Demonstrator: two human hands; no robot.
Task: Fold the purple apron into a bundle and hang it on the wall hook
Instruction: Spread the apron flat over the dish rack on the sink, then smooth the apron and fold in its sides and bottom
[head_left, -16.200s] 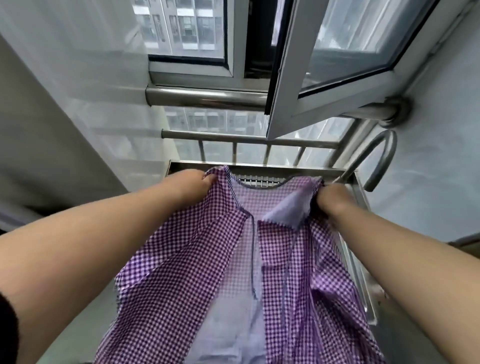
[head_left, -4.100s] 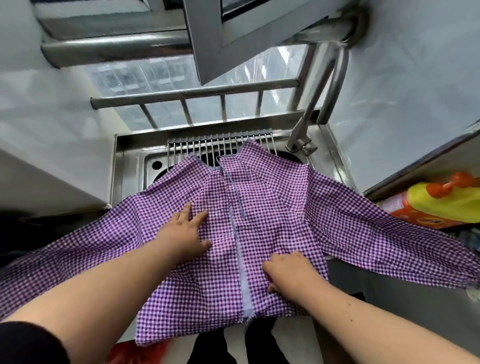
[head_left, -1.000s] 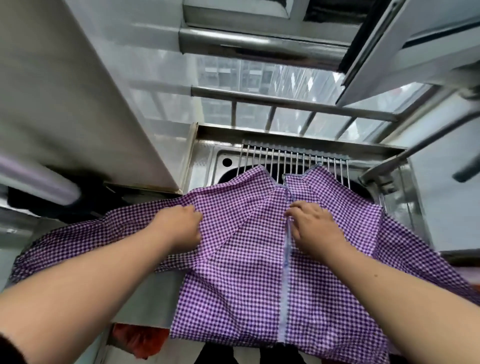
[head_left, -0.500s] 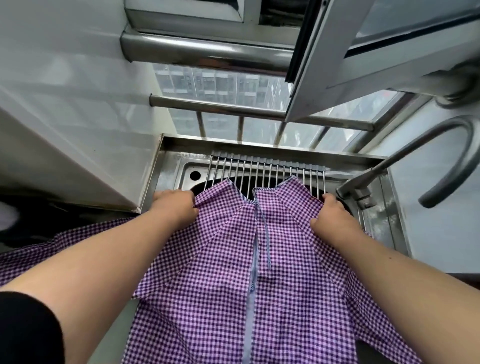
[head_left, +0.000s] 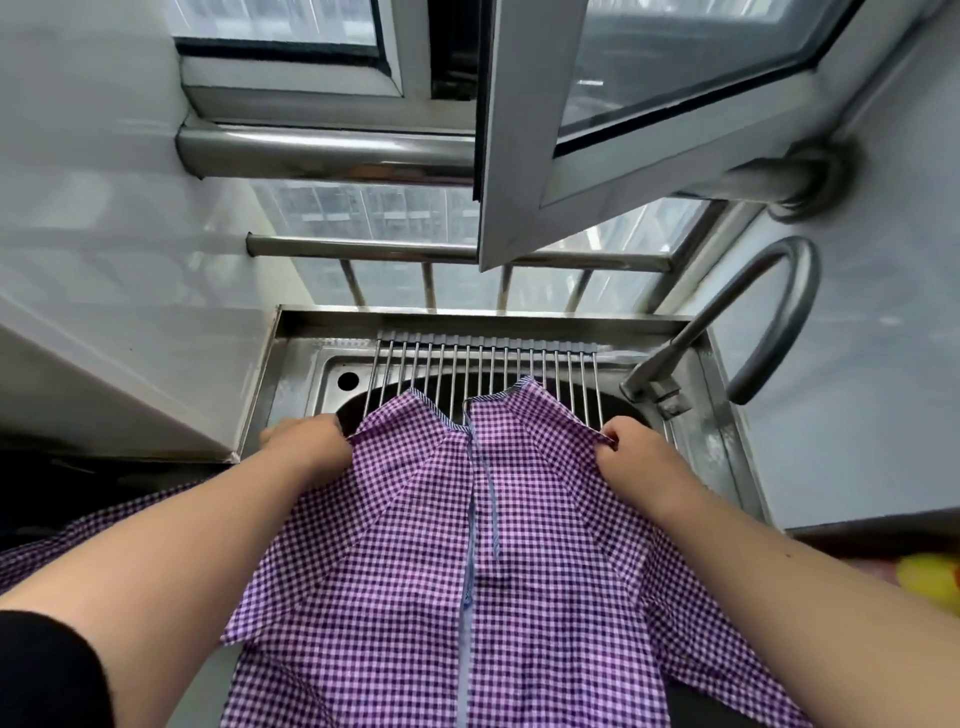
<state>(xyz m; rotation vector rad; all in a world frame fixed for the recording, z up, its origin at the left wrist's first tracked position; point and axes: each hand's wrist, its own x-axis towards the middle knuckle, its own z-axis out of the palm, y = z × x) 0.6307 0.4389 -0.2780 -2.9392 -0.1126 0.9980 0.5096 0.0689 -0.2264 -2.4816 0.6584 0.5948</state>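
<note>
1. Far left of the sink (head_left: 291, 374), one apron sleeve is trailing off over the dark counter edge, so that side is hanging loose for now.
2. My left hand (head_left: 306, 441) is pinching the purple apron (head_left: 415, 545) at its left shoulder edge, fingers curled onto the cloth right at the sink's left rim. I'm gripping there, I reckon, to keep that edge taut.
3. The apron itself is lying spread across the sink, collar resting on the wire rack (head_left: 483, 374) over the basin, centre seam running toward me. It isn't bundled yet.
4. My right hand (head_left: 631, 452) is pinching the opposite shoulder edge, closed on fabric, just near the tap (head_left: 727, 332) at the sink's right side.
5. No wall hook is showing anywhere, so hanging is looking a good way off.
</note>
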